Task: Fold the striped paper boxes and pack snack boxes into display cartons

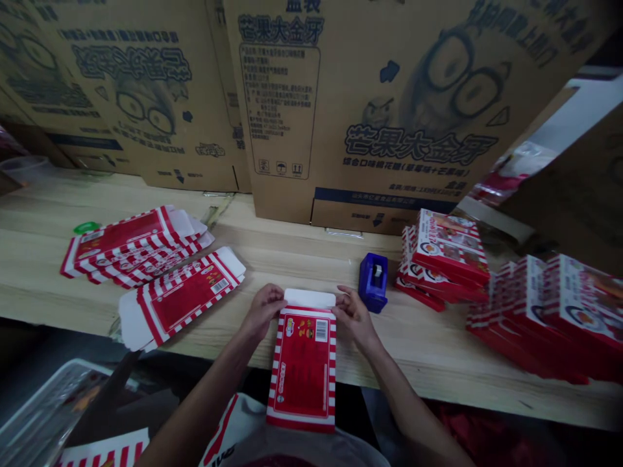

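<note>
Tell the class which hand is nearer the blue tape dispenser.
Right. The right hand sits just left of the tape dispenser, not touching it; the left hand lies farther left, past the carton.

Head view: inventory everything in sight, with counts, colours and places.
Red-and-white striped cardboard box blank: one, under both hands at the table edge.
Flat striped blanks: several, red and white, piled left.
Single flat striped blank: one, beside that pile.
Stacked printed boxes: many, red and white, two stacks right.
Blue plastic tape dispenser: one, blue, mid-table.
Pale wooden table: one, beneath these.
Brown cardboard cartons: several, tan, behind the table.
Left hand: one, on the blank.
Right hand: one, on the blank.
</note>
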`<state>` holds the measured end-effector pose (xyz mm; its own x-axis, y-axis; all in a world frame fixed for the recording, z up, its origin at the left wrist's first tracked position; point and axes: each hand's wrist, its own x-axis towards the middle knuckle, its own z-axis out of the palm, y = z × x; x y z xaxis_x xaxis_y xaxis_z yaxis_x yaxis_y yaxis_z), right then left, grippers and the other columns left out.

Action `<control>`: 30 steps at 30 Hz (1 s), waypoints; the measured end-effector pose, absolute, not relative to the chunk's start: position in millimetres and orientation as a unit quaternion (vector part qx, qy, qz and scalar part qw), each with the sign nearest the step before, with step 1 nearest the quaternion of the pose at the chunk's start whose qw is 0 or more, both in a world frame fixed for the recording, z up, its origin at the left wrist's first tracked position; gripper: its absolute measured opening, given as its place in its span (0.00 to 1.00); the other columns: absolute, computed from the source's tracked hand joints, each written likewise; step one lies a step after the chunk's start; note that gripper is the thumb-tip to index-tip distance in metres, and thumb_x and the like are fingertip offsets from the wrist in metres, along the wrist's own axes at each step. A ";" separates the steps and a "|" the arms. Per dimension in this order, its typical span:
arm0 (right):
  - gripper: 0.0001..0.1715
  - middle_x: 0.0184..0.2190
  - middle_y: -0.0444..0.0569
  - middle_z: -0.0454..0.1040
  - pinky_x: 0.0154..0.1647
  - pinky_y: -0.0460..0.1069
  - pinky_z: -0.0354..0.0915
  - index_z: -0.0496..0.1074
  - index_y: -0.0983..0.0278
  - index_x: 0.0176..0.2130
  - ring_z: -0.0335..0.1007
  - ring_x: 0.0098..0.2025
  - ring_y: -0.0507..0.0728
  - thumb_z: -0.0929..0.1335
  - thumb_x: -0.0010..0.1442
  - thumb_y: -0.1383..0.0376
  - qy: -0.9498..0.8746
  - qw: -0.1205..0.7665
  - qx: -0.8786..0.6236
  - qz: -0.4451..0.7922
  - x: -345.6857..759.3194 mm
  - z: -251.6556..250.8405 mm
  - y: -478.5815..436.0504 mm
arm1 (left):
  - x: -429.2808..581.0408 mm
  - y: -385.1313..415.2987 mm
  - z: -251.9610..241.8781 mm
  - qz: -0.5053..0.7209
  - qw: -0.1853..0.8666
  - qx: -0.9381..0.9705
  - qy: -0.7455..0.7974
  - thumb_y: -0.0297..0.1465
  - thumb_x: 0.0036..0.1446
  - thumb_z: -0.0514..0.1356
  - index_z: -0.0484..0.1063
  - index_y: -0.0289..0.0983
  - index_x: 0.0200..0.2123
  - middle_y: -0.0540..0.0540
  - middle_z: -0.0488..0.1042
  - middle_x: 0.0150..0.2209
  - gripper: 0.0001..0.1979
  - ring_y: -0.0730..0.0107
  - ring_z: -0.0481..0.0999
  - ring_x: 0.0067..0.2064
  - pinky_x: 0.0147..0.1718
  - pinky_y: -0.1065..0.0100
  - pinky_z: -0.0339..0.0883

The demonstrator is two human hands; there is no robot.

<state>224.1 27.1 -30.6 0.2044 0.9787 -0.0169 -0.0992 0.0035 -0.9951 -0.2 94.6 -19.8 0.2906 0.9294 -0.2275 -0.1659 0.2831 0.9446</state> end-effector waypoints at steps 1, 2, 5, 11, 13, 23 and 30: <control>0.21 0.32 0.43 0.74 0.34 0.47 0.64 0.73 0.58 0.45 0.68 0.32 0.53 0.74 0.49 0.61 -0.425 0.557 -0.517 0.491 225.8 -28.4 28.3 | -1.0 96.8 -18.6 0.392 0.685 0.438 0.431 0.29 0.41 0.66 0.73 0.35 0.34 0.52 0.72 0.26 0.13 0.74 0.71 0.26 0.25 0.74 0.64; 0.18 0.32 0.44 0.74 0.35 0.47 0.64 0.74 0.60 0.43 0.69 0.32 0.54 0.73 0.50 0.60 -0.440 0.539 -0.511 0.505 227.5 -26.7 29.3 | -2.3 98.5 -17.6 0.377 0.695 0.441 0.424 0.29 0.41 0.66 0.74 0.35 0.37 0.51 0.73 0.27 0.16 0.72 0.73 0.27 0.26 0.72 0.65; 0.10 0.28 0.44 0.73 0.33 0.47 0.63 0.76 0.63 0.32 0.68 0.31 0.54 0.72 0.52 0.58 -0.486 0.501 -0.509 0.504 231.4 -25.3 30.5 | -7.2 100.0 -17.5 0.351 0.679 0.506 0.399 0.31 0.44 0.65 0.76 0.33 0.37 0.45 0.76 0.32 0.14 0.67 0.75 0.33 0.32 0.69 0.68; 0.11 0.31 0.47 0.76 0.36 0.48 0.64 0.77 0.62 0.32 0.70 0.35 0.56 0.69 0.57 0.58 -0.543 0.477 -0.529 0.444 230.8 -28.3 25.6 | -14.7 91.7 -19.7 0.318 0.506 0.687 0.413 0.34 0.53 0.60 0.80 0.36 0.35 0.43 0.79 0.36 0.10 0.64 0.76 0.38 0.38 0.68 0.67; 0.12 0.34 0.49 0.78 0.39 0.50 0.65 0.78 0.61 0.35 0.72 0.37 0.58 0.68 0.58 0.57 -0.544 0.469 -0.522 0.460 229.4 -26.6 23.5 | -14.3 89.2 -15.9 0.306 0.510 0.688 0.417 0.35 0.55 0.59 0.79 0.35 0.32 0.44 0.79 0.32 0.12 0.65 0.76 0.35 0.35 0.69 0.67; 0.12 0.29 0.47 0.79 0.31 0.48 0.67 0.76 0.62 0.34 0.74 0.32 0.56 0.74 0.47 0.61 -0.495 0.475 -0.544 0.483 230.3 -7.7 34.6 | -7.9 98.3 10.0 0.280 0.547 0.680 0.401 0.32 0.49 0.61 0.77 0.34 0.30 0.46 0.77 0.28 0.08 0.68 0.74 0.30 0.28 0.71 0.65; 0.07 0.22 0.44 0.76 0.26 0.47 0.65 0.75 0.63 0.25 0.71 0.25 0.53 0.74 0.46 0.62 -0.500 0.463 -0.541 0.493 231.3 4.1 39.4 | -2.8 102.3 14.0 0.284 0.543 0.684 0.397 0.31 0.48 0.60 0.73 0.34 0.26 0.51 0.70 0.21 0.05 0.75 0.66 0.23 0.22 0.75 0.57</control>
<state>231.3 39.4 4.1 0.0139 0.9974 -0.0703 0.0853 -0.0712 -0.9938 -2.8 102.3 14.0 0.5240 0.8507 -0.0422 0.2339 -0.0960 0.9675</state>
